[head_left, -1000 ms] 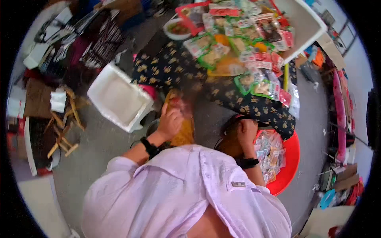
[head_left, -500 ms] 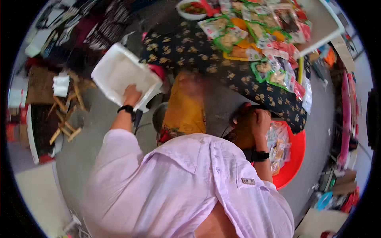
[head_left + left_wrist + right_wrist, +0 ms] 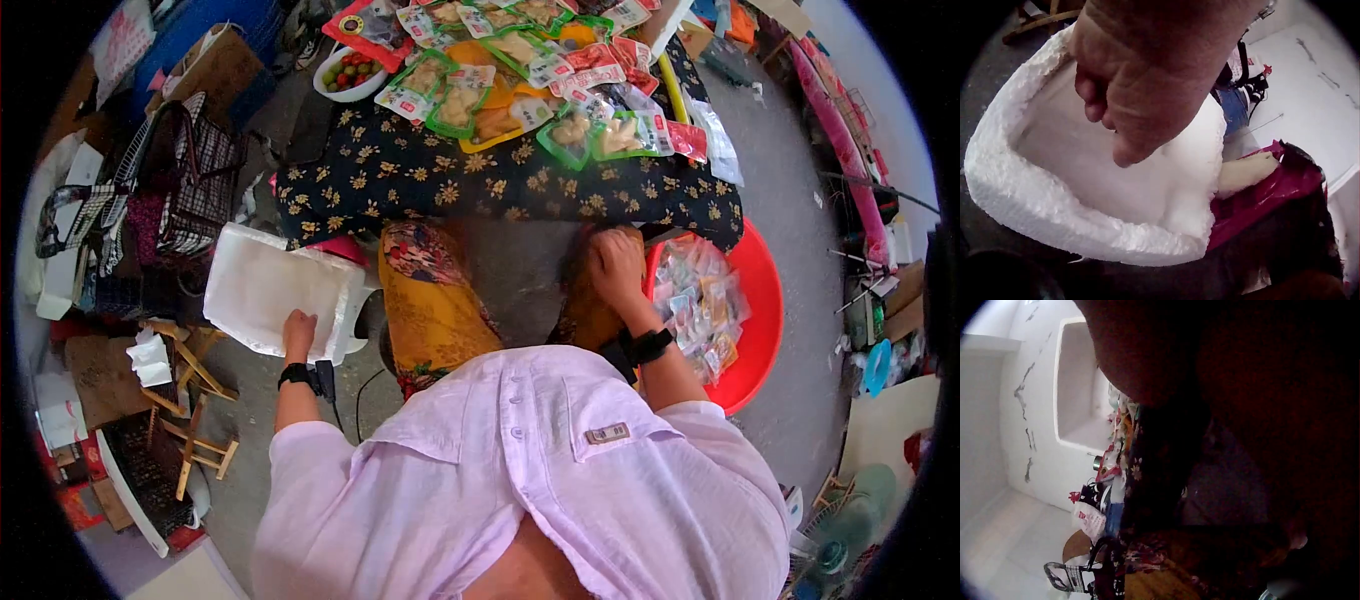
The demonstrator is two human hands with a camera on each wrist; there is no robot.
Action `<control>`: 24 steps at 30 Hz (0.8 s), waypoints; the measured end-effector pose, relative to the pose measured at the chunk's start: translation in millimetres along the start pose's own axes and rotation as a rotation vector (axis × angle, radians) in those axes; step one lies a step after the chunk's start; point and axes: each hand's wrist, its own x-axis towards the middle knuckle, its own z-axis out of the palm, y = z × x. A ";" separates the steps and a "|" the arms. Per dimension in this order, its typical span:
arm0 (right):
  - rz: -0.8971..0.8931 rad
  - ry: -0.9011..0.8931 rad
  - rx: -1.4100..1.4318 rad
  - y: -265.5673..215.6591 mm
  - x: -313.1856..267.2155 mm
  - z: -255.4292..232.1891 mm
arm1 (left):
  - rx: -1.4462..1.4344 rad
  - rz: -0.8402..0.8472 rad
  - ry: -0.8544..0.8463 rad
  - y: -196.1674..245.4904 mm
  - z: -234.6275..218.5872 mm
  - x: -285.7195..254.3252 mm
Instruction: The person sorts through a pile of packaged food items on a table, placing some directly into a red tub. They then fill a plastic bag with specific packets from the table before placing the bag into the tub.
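Note:
My left hand (image 3: pixel 299 332) is over the near rim of a white foam box (image 3: pixel 262 268), with its fingers curled and nothing seen in them. In the left wrist view the same hand (image 3: pixel 1138 94) hangs above the box's rough-edged hollow (image 3: pixel 1085 169), thumb pointing down. My right hand (image 3: pixel 617 265) rests on my right knee, next to a red tub (image 3: pixel 762 300) of small clear packets (image 3: pixel 700 300). In the right wrist view that hand is a dark shape filling the upper part.
Ahead stands a table with a black flowered cloth (image 3: pixel 420 180), bearing several food pouches (image 3: pixel 520 100) and a white bowl of red and green fruit (image 3: pixel 350 76). A folding wooden stool (image 3: pixel 195 440) and a checked bag (image 3: pixel 200 175) are at the left. A cable (image 3: pixel 360 400) trails beside my left leg.
My left hand went from above my left leg into the foam box, then back to its near rim. The right hand stays by the right knee. The head view has shifted.

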 end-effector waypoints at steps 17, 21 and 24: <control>-0.027 0.031 0.017 -3.3 -2.5 -4.5 | -0.315 -0.078 0.259 -40.6 -5.9 37.2; -0.027 0.013 0.032 -5.4 -0.8 -4.3 | -0.694 -0.165 0.321 -36.4 -34.3 42.7; -0.037 0.001 0.033 -4.2 -2.2 -0.2 | -0.888 -0.143 0.498 7.8 -60.0 21.4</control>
